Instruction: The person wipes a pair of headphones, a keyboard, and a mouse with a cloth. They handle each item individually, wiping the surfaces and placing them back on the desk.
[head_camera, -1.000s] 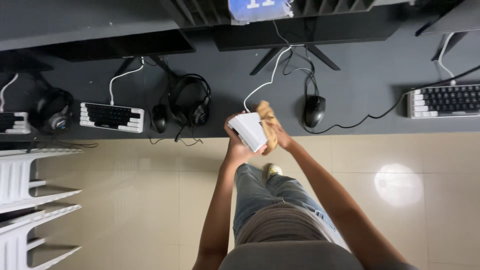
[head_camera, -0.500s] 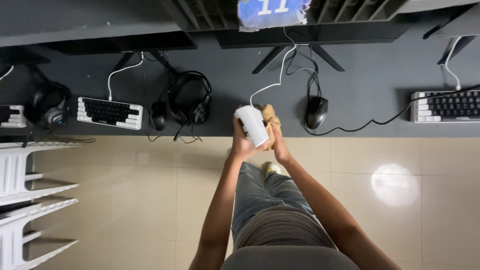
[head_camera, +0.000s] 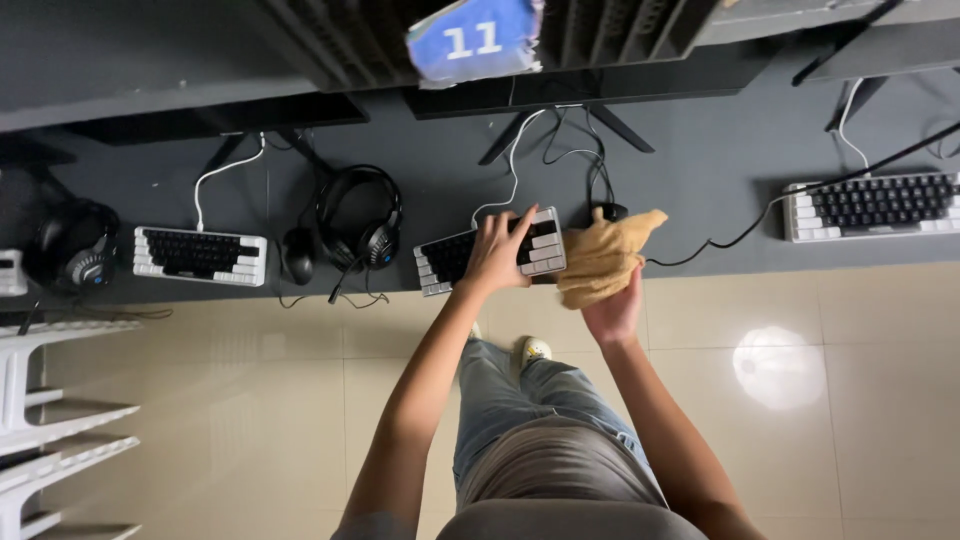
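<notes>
At frame centre my left hand (head_camera: 497, 252) lay spread, fingers gripping the small keyboard (head_camera: 488, 250) on the desk (head_camera: 700, 170); just right, my right hand (head_camera: 614, 305) clutched a tan cloth (head_camera: 603, 260).

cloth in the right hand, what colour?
Tan, a yellowish brown. The cloth is bunched in the right hand; head view shows it.
</notes>
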